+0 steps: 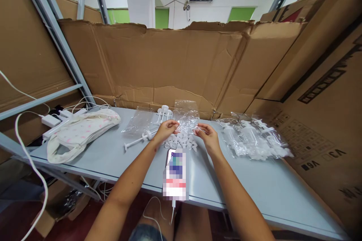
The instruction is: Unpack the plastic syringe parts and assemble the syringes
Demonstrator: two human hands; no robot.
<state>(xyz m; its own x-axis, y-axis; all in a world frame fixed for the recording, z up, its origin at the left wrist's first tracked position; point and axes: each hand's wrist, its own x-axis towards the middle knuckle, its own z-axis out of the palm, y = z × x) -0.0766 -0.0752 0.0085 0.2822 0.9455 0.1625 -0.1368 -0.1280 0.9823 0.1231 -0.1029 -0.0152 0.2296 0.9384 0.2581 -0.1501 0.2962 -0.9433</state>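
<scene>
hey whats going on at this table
A person sits at a grey table walled in by cardboard, both hands on a clear plastic bag. The left hand pinches one edge and the right hand the other, just above a cluster of small white plastic parts. White syringes lie to the left, a pile of bagged syringes to the right, a phone near the front edge and a fabric pouch far left.

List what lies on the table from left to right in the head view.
Power strip → fabric pouch → syringe → left hand → clear bag → right hand → pile of bagged syringes.
</scene>
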